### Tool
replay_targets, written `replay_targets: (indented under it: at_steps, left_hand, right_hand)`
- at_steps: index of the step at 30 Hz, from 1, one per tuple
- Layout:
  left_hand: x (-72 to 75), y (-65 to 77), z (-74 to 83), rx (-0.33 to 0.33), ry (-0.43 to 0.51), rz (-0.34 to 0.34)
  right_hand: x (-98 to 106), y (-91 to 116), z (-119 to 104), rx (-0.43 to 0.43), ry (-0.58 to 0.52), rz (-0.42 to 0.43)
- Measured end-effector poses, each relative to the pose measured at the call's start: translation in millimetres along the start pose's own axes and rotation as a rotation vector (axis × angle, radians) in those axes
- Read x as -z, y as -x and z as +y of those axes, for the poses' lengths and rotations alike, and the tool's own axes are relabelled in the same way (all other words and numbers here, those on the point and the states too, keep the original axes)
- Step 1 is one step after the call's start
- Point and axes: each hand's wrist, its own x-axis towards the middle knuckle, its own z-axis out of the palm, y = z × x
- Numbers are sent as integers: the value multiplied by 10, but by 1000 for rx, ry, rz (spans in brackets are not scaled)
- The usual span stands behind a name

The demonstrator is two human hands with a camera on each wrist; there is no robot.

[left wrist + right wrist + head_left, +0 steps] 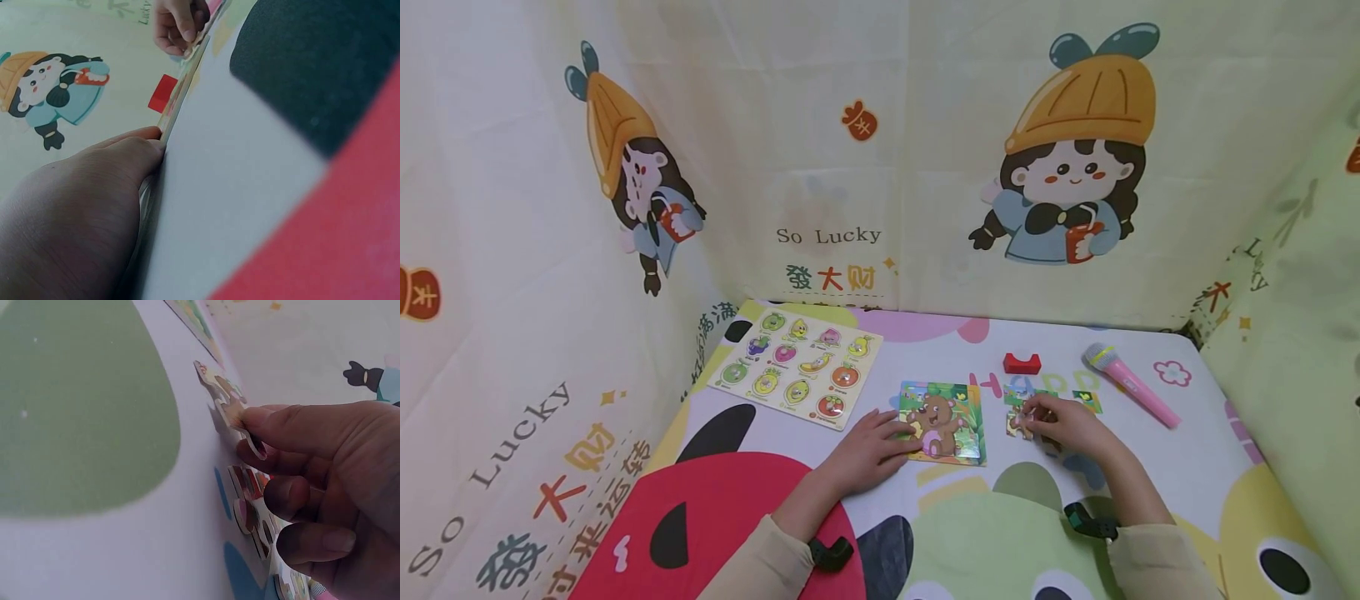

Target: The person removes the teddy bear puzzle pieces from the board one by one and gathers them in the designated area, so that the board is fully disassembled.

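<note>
A square bear jigsaw puzzle (942, 427) lies on the table in front of me, its brown bear largely put together. My left hand (868, 452) rests along the puzzle's left side, fingers extended over its edge. To the right of it, my right hand (1066, 425) pinches a jigsaw piece (230, 411) between thumb and index finger, tilted above the white tablecloth. Its other fingers are loosely curled. Several loose jigsaw pieces (250, 509) lie under and beside this hand, partly hidden by it; another piece (1087, 401) shows farther right.
A wooden fruit board (786, 354) with several knobless fruit pictures lies at the back left. Behind the loose pieces sits a red arch block (1022, 364). A pink toy microphone (1135, 387) lies at the right. Printed cloth walls (925, 167) enclose the table's back and sides.
</note>
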Motion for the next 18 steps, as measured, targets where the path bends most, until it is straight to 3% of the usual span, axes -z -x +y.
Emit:
replay_targets:
  at_steps: [13,18]
  left_hand:
    - [20,4,10,-19,-9,23]
    - [17,-5,12,-21,-37,14]
  right_hand:
    - [-24,-63,-12,78,128,27]
    - [-32,-70,-149,77,152,52]
